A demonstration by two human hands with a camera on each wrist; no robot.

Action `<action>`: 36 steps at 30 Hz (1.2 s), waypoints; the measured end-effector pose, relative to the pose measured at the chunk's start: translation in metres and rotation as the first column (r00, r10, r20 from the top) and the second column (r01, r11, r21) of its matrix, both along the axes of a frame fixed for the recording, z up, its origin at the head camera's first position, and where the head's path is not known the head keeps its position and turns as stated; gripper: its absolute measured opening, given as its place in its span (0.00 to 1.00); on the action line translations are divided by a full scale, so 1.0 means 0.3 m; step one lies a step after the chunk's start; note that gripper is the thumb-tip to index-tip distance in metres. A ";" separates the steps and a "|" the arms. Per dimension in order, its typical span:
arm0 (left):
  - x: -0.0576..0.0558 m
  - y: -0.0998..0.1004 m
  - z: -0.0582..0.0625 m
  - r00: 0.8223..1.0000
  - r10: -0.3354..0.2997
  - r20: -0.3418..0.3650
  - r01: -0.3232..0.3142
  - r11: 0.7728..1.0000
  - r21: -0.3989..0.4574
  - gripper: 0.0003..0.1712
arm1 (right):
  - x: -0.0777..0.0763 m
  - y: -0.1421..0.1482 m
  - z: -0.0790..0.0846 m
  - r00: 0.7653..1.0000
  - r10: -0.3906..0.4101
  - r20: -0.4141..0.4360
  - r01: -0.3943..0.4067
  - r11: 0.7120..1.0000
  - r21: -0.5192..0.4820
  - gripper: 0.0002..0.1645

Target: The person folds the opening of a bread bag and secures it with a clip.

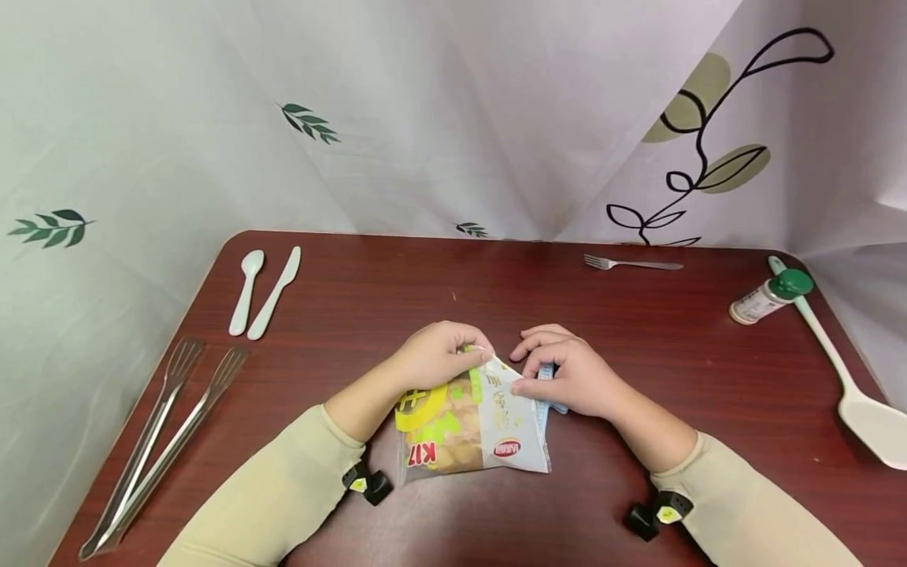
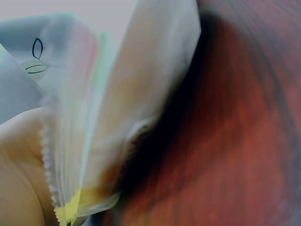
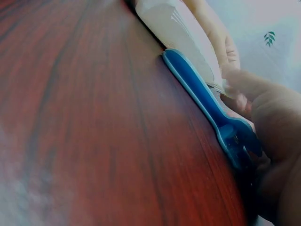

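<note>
A snack bag, clear with yellow, green and white print, stands on the tabletop in front of me, tan pieces showing inside. My left hand pinches its upper edge between thumb and fingers. At the bag's right edge lies a light blue bag clip, which looks deeper blue in the right wrist view. My right hand holds the clip near its wide end, the thumb touching the bag. The hand partly hides the clip. In the left wrist view the bag is blurred and covers most of the left fingers.
Metal tongs lie at the left, with a white spoon and a white knife beyond them. A fork is at the back. On the right are a green-capped bottle and a long white ladle or spoon.
</note>
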State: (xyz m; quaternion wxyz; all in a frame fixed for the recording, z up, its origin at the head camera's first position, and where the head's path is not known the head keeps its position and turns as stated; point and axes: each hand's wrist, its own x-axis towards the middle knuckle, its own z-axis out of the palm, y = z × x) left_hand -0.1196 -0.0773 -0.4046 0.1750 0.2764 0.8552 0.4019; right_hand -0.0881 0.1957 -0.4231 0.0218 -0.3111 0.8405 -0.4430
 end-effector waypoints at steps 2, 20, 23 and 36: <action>0.000 0.000 -0.001 1.000 0.002 -0.002 -0.002 1.000 -0.004 0.07 | 0.000 0.000 0.000 1.000 -0.003 -0.007 0.003 1.000 -0.008 0.12; 0.011 0.013 0.013 0.999 0.034 -0.018 -0.034 0.999 -0.026 0.04 | -0.001 0.000 -0.003 0.998 0.005 -0.056 -0.003 0.999 0.037 0.10; 0.011 0.014 0.014 0.999 0.038 -0.024 -0.039 0.999 -0.031 0.05 | -0.001 0.001 -0.008 0.998 0.001 -0.070 0.001 1.000 0.029 0.11; 0.000 -0.003 -0.004 0.994 0.036 -0.104 -0.038 0.999 -0.017 0.04 | -0.016 0.013 -0.016 0.981 -0.024 -0.190 0.019 0.999 -0.031 0.10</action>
